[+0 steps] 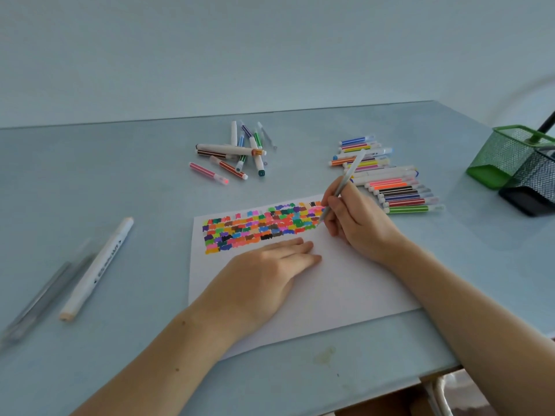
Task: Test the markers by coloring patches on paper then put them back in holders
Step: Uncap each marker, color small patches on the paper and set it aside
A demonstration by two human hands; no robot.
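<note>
1. Pale blue bench carries everything.
2. White paper lies on it, its far part filled with colored patches.
3. Left hand presses flat on the paper, fingers straight.
4. Right hand grips a gray marker, tip at the patches.
5. Green holder and black holder stand far right.
6. Sorted markers lie near them; a loose pile sits farther left.

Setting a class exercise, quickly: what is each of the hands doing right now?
Left hand: open, fingers flat, pressing on the paper.
Right hand: grips a grey marker, tip at the colored patches.
</note>
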